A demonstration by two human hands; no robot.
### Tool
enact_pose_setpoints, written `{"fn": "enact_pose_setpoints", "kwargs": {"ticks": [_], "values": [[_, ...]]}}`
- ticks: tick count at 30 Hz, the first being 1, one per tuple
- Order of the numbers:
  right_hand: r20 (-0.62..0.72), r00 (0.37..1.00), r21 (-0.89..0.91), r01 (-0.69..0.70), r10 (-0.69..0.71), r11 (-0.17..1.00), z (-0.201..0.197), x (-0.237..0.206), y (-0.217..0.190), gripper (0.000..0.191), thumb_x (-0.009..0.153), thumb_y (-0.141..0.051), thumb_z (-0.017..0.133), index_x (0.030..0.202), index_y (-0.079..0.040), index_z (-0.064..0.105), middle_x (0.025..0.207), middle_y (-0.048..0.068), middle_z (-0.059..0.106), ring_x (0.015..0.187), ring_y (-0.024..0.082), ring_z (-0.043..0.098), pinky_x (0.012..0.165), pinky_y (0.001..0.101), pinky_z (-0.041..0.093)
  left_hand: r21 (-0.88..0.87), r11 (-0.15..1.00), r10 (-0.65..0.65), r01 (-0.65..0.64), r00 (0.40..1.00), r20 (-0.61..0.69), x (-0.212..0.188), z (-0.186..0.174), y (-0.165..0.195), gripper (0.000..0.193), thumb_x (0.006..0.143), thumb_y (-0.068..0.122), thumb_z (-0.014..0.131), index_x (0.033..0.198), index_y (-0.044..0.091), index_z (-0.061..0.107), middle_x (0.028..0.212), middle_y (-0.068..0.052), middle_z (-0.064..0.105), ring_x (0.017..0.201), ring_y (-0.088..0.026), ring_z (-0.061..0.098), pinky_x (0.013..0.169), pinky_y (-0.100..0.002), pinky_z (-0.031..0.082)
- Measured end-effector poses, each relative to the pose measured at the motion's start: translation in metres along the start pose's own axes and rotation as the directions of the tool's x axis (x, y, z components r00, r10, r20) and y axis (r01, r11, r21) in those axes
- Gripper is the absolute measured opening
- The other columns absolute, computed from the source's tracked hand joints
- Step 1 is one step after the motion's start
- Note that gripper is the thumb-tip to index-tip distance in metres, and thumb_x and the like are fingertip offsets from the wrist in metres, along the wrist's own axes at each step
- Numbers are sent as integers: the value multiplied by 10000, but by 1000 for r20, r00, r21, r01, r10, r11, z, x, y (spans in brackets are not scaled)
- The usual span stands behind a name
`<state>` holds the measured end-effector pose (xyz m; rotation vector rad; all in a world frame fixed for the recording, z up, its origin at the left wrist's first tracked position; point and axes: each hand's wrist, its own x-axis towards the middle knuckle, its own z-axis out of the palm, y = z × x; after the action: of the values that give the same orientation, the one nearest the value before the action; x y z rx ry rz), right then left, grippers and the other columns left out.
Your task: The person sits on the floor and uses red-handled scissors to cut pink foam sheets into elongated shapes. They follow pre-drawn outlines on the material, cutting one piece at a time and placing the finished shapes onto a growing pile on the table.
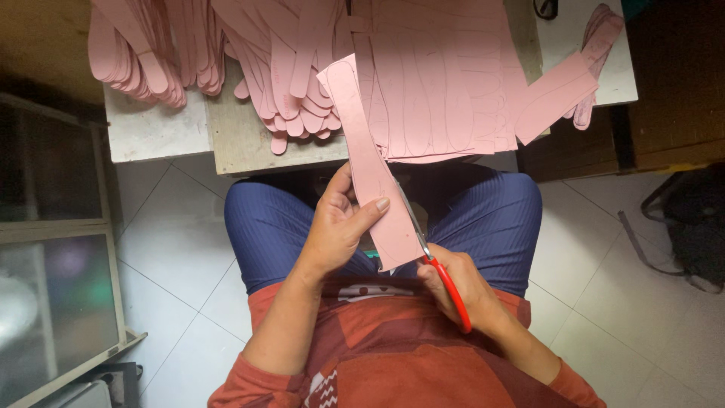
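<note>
My left hand (337, 224) grips a long pink strip of sheet material (361, 140) marked with an insole outline, thumb on top and fingers behind. The strip rises from my lap toward the table edge. My right hand (462, 285) holds red-handled scissors (436, 266), and their metal blades run along the right edge of the strip, partway into it. Both hands are above my lap, over blue trousers.
A low wooden table (242, 143) carries piles of cut pink insole shapes (151, 53) at left and a pink sheet with drawn outlines (445, 83) at right. A loose pink piece (555, 98) lies at right. A glass cabinet (53, 249) stands left, a dark bag (691, 219) right, on white floor tiles.
</note>
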<state>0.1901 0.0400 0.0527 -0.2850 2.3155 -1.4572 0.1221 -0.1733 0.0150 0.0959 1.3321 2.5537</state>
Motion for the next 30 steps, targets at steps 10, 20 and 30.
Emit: {"fn": "enact_pose_setpoints", "kwargs": {"ticks": [10, 20, 30], "values": [[129, 925, 77, -369, 357, 926, 0, 6, -10, 311, 968, -313, 518, 955, -31, 649, 589, 68, 524, 512, 170, 510, 501, 350, 453, 78, 995, 67, -58, 991, -113, 2, -3, 6, 617, 962, -64, 621, 1521, 37, 380, 1291, -107, 590, 1121, -160, 637, 970, -339, 580], [44, 999, -92, 27, -23, 995, -10, 9, -11, 361, 858, 2, 496, 1218, 0, 531, 983, 232, 661, 913, 429, 640, 803, 413, 524, -22, 999, -42, 41, 998, -42, -17, 30, 3, 579, 984, -54, 617, 1514, 41, 404, 1259, -116, 599, 1115, -175, 663, 967, -342, 590], [1, 999, -3, -44, 44, 999, -7, 4, -21, 271, 913, -61, 484, 1137, 3, 623, 790, 171, 709, 682, 264, 700, 678, 366, 554, -27, 999, -32, 32, 999, -31, -18, 30, 3, 581, 979, -53, 628, 1511, 25, 408, 1272, -110, 593, 1149, -164, 629, 984, -346, 581]]}}
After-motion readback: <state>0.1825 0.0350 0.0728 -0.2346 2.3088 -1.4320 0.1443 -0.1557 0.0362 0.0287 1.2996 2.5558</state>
